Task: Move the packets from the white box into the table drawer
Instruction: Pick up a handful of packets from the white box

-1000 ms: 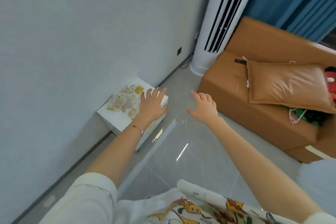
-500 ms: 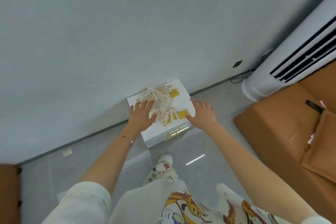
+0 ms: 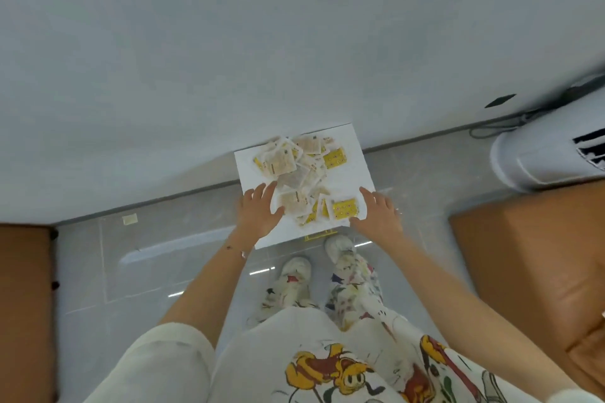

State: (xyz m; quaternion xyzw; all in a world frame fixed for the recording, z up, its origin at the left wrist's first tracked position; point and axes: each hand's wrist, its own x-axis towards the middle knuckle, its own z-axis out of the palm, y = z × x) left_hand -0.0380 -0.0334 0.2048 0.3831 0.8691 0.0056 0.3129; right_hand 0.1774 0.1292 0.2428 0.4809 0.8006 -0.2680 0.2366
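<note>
Ok, packets (image 3: 301,177): loose pile of small clear and yellow sachets, lying on the top face of the white box (image 3: 358,173), mostly its far-left and middle part, overlapping each other. One yellow packet (image 3: 344,208) sat at the near edge of the pile, another at the far right. Count unclear, too blurry.

Box stood on the floor (image 3: 157,258), far edge against the wall (image 3: 229,42), turned at a slight angle to it.

Left grip (image 3: 258,214): bare hand, fingers apart and fairly straight, palm down on the box's near-left corner, thumb touching the pile edge, holding nothing. Thin bracelet (image 3: 234,247) on that wrist.

Right grip (image 3: 379,214): bare hand, fingers straight and spread, laid over the near-right corner just beside the near yellow packet; clamped on nothing that I could see.

Person stood right at the box, pale shoes (image 3: 296,271) w/ toes nearly touching its near side, printed cartoon clothing below.

Bkgd: white standing AC unit (image 3: 550,157) at right w/ cable (image 3: 491,131) and dark wall socket (image 3: 500,100); tan sofa (image 3: 530,265) near right; brown furniture (image 3: 23,304) at left edge.
</note>
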